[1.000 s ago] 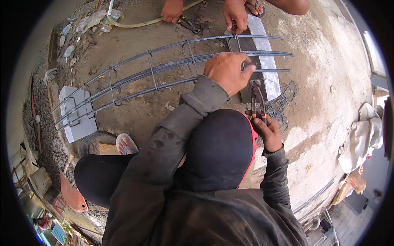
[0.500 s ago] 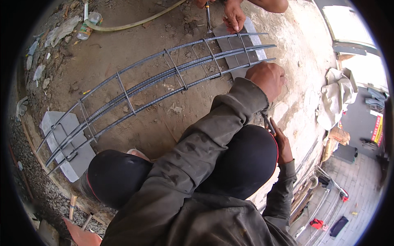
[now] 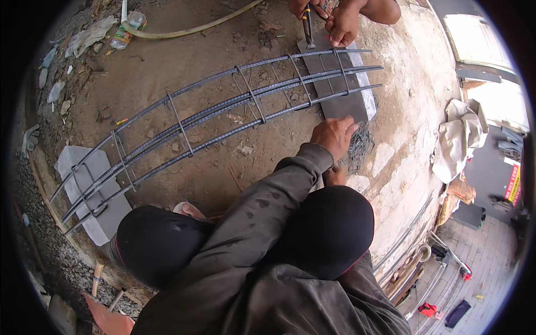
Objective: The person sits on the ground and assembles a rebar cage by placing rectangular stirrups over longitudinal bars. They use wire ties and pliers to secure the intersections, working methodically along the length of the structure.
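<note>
A long curved rebar cage (image 3: 192, 118), made of ribbed bars and wire stirrups, lies across the ground ahead of me. Its ends rest on a dark-faced block (image 3: 343, 105) at the right and a pale block (image 3: 114, 215) at the left. My left hand (image 3: 330, 137) is closed just below the right block, beside a tangle of thin tie wires (image 3: 360, 149); anything in its fingers is too small to tell. Below it, my right hand (image 3: 335, 177) is closed round something dark, largely hidden by my right knee (image 3: 329, 229).
Across the cage, a co-worker's hand (image 3: 343, 27) touches the top bar; their other hand holds a yellow-and-black-handled tool (image 3: 307, 25). A hose (image 3: 190, 34) and a plastic bottle (image 3: 121, 38) lie far left. Wooden-handled tools (image 3: 97, 279) sit near left.
My left hand has drawn back from the cage's right end to beside the tie wires. My right hand has come from the knee's outer side to its far side. The view has shifted slightly.
</note>
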A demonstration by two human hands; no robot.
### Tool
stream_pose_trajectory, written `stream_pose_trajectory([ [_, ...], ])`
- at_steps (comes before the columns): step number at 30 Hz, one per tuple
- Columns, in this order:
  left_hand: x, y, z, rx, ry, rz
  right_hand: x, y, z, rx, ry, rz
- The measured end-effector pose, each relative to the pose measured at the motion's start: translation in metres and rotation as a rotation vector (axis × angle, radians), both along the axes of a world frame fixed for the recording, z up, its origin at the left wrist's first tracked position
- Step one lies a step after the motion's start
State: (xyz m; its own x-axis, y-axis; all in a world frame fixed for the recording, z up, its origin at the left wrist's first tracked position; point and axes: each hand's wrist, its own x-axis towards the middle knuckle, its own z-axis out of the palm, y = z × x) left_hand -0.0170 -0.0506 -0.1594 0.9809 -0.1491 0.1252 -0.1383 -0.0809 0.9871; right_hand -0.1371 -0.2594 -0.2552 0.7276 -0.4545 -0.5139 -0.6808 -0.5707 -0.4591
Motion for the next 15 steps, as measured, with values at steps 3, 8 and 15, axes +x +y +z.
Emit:
stream_pose_trajectory([
  [3,-0.025,-0.002,-0.033,0.011,-0.083,-0.080,0.023,0.003,0.019,0.524,-0.253,-0.323],
  [8,-0.057,-0.021,-0.057,0.178,-0.090,-0.431,0.065,-0.030,0.082,1.319,-0.350,-0.630],
  [15,-0.053,-0.032,-0.070,0.250,0.144,-0.750,0.073,-0.048,0.105,0.731,-0.603,-0.489],
])
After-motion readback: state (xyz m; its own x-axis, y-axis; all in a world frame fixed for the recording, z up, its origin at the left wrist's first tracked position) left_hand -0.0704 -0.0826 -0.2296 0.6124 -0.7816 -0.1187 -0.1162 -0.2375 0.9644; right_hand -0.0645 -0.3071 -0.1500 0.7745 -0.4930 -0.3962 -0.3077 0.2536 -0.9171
